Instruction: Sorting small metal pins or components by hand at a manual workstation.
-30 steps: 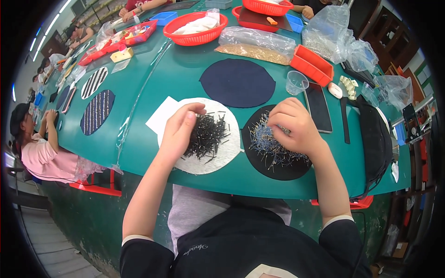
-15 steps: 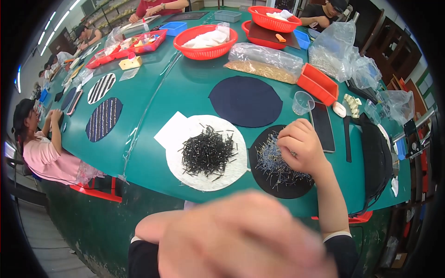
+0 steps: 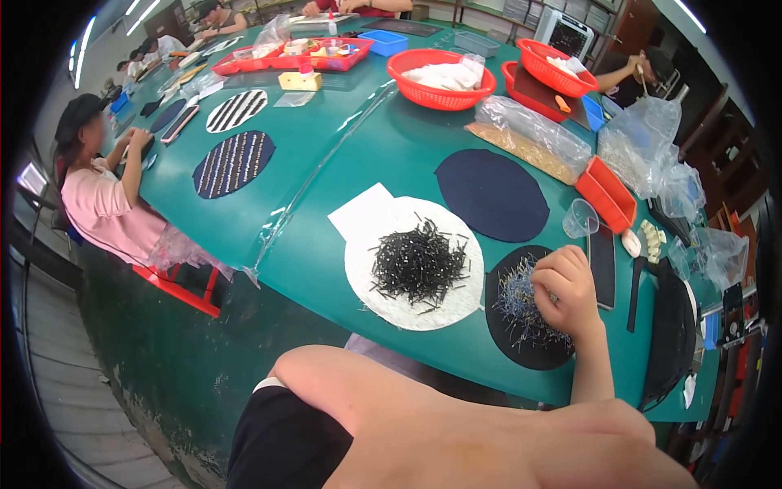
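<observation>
at far left, a seated person in a pink top (image 3: 102, 213) beside the green table (image 3: 358, 147). left hand out of sight, only the raised arm (image 3: 456, 424) close along the lower edge, grip impossible to tell. at centre, a heap of black pins (image 3: 418, 262) on a white round pad (image 3: 414, 265). right of it, right hand (image 3: 564, 289) curled narrowly, fingertips down on thin silvery pins (image 3: 521, 306) scattered over a black round pad (image 3: 525, 314).

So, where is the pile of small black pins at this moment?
In the head view the pile of small black pins lies on the round white cloth mat, left of the right hand on the round black mat.
</observation>
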